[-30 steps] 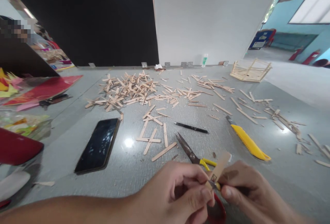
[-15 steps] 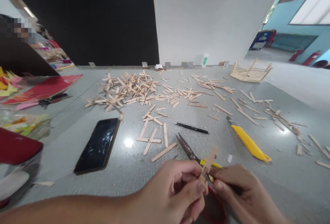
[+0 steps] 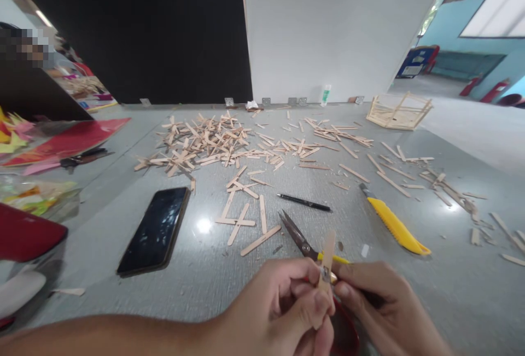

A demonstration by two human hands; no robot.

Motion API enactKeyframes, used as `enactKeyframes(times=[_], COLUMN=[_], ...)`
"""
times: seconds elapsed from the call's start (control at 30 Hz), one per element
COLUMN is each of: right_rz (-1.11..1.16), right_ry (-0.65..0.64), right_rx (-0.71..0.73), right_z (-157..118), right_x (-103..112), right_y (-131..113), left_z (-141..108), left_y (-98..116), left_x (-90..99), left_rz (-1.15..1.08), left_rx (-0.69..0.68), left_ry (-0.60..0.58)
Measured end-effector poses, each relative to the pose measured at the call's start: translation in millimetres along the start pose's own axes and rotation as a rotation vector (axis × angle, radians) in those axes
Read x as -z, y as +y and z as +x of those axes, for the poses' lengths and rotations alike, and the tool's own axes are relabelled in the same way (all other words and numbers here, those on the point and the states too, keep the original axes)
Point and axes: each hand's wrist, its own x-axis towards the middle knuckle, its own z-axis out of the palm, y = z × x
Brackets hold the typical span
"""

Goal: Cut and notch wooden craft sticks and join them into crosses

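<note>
Near the bottom centre, my left hand (image 3: 293,307) pinches a wooden stick (image 3: 328,249), which points up and shows a small notch or dark mark near the fingertips. Close on its right, my right hand (image 3: 377,298) is closed, thumb against fingers, at the lower part of the stick; a small yellowish thing shows at its fingertips, too hidden to name. Scissors (image 3: 301,241) with yellow and red handles lie on the table behind and under the hands. Several loose sticks (image 3: 261,240) lie beyond my left hand, with a black pen (image 3: 304,202) beside them.
A phone (image 3: 153,231) lies left on the grey table (image 3: 197,296). A yellow cutter (image 3: 396,225) is at the right. Farther back are a large heap of sticks (image 3: 209,140), a glue tube (image 3: 326,95) and a stick frame (image 3: 400,112). A red object (image 3: 28,231) stands at the left edge.
The held stick has turned more upright and shifted slightly left. Both hands stay close together, with my right fingertips slightly nearer the left ones. A small dark chip now shows beside the stick.
</note>
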Motion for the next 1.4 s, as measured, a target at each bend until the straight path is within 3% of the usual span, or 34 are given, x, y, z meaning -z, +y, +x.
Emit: enactKeyframes(times=[0.1,0.33,0.6,0.73,0.87,0.97,1.07,1.27,1.4], right_rz=[0.002,-0.086,-0.108,-0.104,-0.107,-0.152,-0.144,-0.150,-0.140], right_ry=[-0.010,0.036,0.092,0.054,-0.001,0.048,0.027,-0.030,-0.189], right_rx=[-0.001,0.115,0.150,0.155,0.143,0.147,0.142,0.093,0.046], right_z=[0.4,0.1,-3.4,-2.8,0.2,0.7,0.9,-2.4,-6.2], right_x=[1.0,2.0,-1.9,-0.2,5.5,8.3,7.6,4.5,5.3], right_y=[-1.4,1.1,9.3,4.4,-2.1,-3.7,-3.2,-3.0,-3.6], left_z=[-1.7,-3.3,-1.5,-2.3,-4.5,-3.0,2.0,5.6,5.6], left_y=[-2.2,-4.0,-5.1,4.2,25.3,37.3,39.9,42.2,48.1], left_x=[-4.2,-6.3,-7.5,-4.7,5.9,14.7,19.7,21.6,24.3], left_rz=[-0.012,-0.010,-0.050,0.078,0.383,0.507,0.412,0.390,0.353], left_rx=[-0.001,-0.008,-0.010,0.010,0.101,0.077,0.030,-0.055,-0.033], left_ry=[0.072,0.103,0.036,-0.010,-0.105,0.001,0.195,0.262,0.067])
